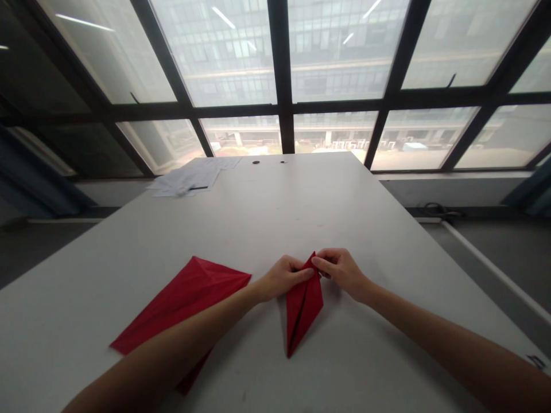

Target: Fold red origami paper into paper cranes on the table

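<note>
A narrow, pointed piece of folded red paper (303,310) lies on the white table (301,206) in front of me. My left hand (284,276) pinches its upper left edge with curled fingers. My right hand (340,269) pinches the top tip from the right. Both hands meet at the paper's upper point. To the left, partly under my left forearm, a larger creased red paper sheet (185,298) lies flat.
A loose stack of white papers with a dark pen (187,180) sits at the table's far left corner. Two small dark round objects (256,162) lie near the far edge. Large windows with dark frames stand behind the table.
</note>
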`<state>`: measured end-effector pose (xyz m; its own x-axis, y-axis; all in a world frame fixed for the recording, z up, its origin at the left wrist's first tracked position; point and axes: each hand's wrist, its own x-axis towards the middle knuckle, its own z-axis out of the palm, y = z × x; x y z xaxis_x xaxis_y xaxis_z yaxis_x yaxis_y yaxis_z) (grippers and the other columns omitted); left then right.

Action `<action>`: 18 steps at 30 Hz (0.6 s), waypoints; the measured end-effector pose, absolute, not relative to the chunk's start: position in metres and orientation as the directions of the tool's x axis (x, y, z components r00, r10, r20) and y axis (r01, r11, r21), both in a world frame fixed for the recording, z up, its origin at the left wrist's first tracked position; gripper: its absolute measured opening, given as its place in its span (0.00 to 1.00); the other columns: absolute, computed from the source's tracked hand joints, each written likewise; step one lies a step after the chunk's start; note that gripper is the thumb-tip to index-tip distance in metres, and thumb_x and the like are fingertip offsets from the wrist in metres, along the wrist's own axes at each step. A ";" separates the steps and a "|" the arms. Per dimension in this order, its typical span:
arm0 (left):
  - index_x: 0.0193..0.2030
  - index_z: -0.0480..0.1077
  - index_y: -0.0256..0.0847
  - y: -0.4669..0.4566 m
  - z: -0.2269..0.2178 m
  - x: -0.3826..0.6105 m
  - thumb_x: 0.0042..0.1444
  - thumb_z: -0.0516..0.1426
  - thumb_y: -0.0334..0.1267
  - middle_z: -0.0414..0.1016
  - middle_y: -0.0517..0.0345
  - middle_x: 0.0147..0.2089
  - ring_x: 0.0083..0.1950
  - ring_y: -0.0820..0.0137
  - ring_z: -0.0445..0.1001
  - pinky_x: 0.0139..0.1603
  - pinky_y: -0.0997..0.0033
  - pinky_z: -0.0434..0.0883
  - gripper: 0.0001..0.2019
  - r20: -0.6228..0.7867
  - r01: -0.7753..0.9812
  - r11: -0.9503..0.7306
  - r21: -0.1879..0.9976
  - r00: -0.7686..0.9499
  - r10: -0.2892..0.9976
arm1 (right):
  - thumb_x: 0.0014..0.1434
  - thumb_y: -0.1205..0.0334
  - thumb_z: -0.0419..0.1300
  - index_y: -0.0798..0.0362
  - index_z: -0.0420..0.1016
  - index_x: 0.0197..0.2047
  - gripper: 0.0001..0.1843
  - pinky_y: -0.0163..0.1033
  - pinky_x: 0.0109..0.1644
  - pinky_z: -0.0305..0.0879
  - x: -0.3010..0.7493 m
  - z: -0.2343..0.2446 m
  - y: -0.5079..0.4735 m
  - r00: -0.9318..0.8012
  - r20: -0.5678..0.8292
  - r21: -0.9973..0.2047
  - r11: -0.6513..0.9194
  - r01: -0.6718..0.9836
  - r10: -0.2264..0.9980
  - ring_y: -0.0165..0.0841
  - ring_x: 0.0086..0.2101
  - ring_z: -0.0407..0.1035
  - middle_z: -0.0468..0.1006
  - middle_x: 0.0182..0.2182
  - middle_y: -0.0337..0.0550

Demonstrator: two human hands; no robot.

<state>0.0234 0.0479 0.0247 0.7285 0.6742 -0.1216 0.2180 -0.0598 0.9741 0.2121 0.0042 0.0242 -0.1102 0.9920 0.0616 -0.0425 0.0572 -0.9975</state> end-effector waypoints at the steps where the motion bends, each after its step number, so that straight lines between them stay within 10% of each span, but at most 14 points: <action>1: 0.25 0.71 0.33 0.048 0.025 0.024 0.57 0.59 0.56 0.59 0.64 0.21 0.23 0.79 0.53 0.22 0.77 0.49 0.24 -0.117 0.217 -0.066 0.974 0.730 0.673 | 0.54 0.53 0.65 0.55 0.76 0.25 0.14 0.35 0.26 0.51 0.212 0.024 0.004 -0.109 0.065 -0.997 0.061 -0.044 0.992 0.26 0.22 0.57 0.67 0.18 0.35; 18: 0.24 0.70 0.32 0.047 0.020 0.022 0.57 0.59 0.55 0.57 0.64 0.22 0.23 0.78 0.52 0.23 0.76 0.49 0.24 -0.099 0.230 -0.097 0.968 0.708 0.699 | 0.55 0.56 0.63 0.57 0.77 0.27 0.13 0.34 0.28 0.56 0.214 0.022 0.006 -0.145 0.138 -0.988 0.146 0.045 0.980 0.28 0.25 0.62 0.72 0.22 0.38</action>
<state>0.0222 0.0474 0.0195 0.7085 0.6988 -0.0987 0.2304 -0.0968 0.9683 0.2135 0.0059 0.0220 -0.1450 0.9798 0.1379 0.0445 0.1457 -0.9883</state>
